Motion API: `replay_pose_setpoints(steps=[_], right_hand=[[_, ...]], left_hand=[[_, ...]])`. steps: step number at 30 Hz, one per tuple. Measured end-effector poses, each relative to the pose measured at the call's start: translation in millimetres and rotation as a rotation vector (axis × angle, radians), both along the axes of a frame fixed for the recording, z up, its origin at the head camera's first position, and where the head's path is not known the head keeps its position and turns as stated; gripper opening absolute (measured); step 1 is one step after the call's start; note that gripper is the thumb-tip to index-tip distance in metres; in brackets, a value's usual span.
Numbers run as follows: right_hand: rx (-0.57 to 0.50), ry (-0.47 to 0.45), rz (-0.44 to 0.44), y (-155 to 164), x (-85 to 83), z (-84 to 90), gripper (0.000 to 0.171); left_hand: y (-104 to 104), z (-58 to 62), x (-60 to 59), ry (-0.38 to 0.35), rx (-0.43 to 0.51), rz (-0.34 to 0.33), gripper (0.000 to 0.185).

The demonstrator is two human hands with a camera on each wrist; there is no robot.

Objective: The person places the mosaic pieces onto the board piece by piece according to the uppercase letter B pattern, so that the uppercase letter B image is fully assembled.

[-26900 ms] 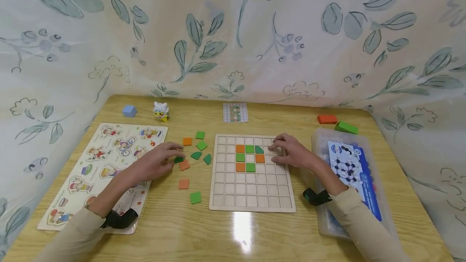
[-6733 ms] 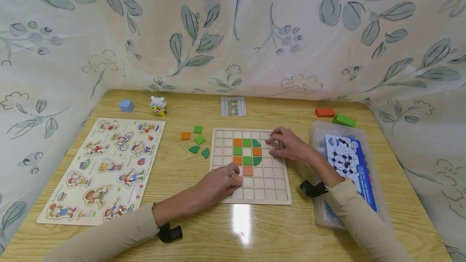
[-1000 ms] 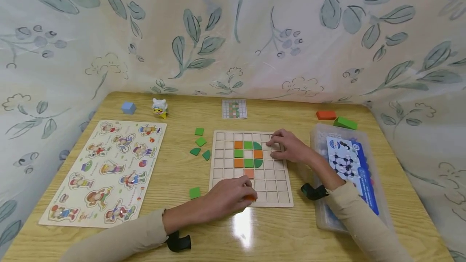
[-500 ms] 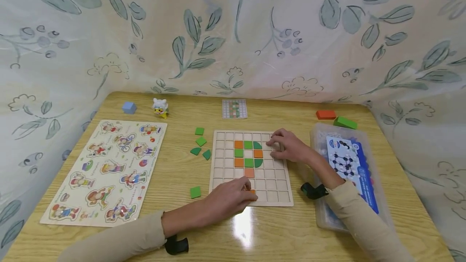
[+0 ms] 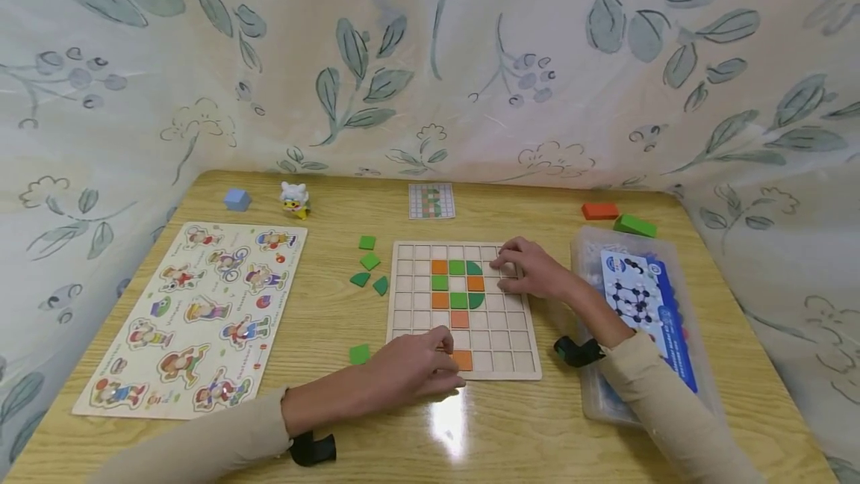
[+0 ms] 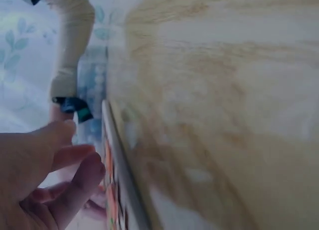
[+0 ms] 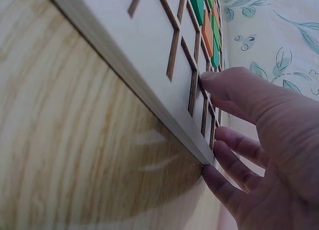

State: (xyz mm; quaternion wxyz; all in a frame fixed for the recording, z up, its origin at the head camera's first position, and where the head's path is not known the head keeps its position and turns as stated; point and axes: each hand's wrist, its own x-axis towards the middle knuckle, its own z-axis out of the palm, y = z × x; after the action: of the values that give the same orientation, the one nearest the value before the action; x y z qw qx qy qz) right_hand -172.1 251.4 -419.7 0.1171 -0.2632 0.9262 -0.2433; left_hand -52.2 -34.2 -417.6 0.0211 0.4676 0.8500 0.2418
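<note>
My left hand (image 5: 416, 368) hovers over the front edge of the gridded wooden board (image 5: 507, 339), its fingers loosely bent and holding nothing. Just beyond its fingertips an orange square tile (image 5: 462, 360) lies in the front row of cells. In the left wrist view the thumb and fingers of the left hand (image 6: 55, 175) are apart, beside the board's rim. My right hand (image 5: 537, 271) rests with relaxed fingertips on the board's right side. Farther up the board, orange and green squares and dark green quarter-circle tiles (image 5: 475, 300) form a ring, with a salmon square (image 5: 460, 319) below it.
Left of the board lie loose green squares (image 5: 359, 354) and quarter-circle tiles (image 5: 360, 279). A picture puzzle board (image 5: 195, 320) covers the left side. A clear plastic box (image 5: 591, 387) stands right, behind it red (image 5: 600, 211) and green blocks (image 5: 634, 225). A pattern card (image 5: 431, 201) lies behind the board.
My left hand has set the orange square in the front row, let go and drawn back slightly left. Over the longer span, more tiles have come onto the board. The right hand stays put.
</note>
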Motion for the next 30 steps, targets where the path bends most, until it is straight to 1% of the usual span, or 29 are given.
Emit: replay_pose_setpoints(steps=[3,6,9,12,15,17,19,25,30], right_hand=[[0.001,0.001,0.006,0,-0.2,0.3,0.028],[0.004,-0.011,0.001,-1,-0.6,0.5,0.029],[0.007,-0.023,-0.009,-1,-0.8,0.5,0.029],[0.009,-0.026,-0.017,0,-1.1,-0.1,0.029],[0.013,-0.014,-0.013,-1,-1.1,-0.9,0.029],[0.012,-0.001,-0.01,0,-0.6,-1.1,0.03],[0.01,0.011,-0.01,1,0.0,-1.3,0.03],[-0.018,0.014,-0.002,2,0.8,-1.1,0.029],[-0.012,0.015,-0.001,0,1.1,-1.5,0.029]], left_hand=[[-15,5.4,-0.2,-0.043,0.031,0.032,0.017],[-34,9.0,0.2,-0.063,0.042,0.084,0.018],[-53,11.4,1.3,-0.054,0.061,0.14,0.015],[-71,12.2,2.0,-0.04,0.085,0.214,0.01],[-85,13.2,2.3,-0.094,0.107,0.302,0.006],[-93,12.3,1.2,-0.13,0.126,0.34,0.007],[-100,11.0,-0.2,-0.163,0.132,0.361,0.008],[-114,4.1,-3.5,-0.185,0.119,0.368,0.014],[-119,6.1,-10.3,-0.187,0.095,0.399,0.015]])
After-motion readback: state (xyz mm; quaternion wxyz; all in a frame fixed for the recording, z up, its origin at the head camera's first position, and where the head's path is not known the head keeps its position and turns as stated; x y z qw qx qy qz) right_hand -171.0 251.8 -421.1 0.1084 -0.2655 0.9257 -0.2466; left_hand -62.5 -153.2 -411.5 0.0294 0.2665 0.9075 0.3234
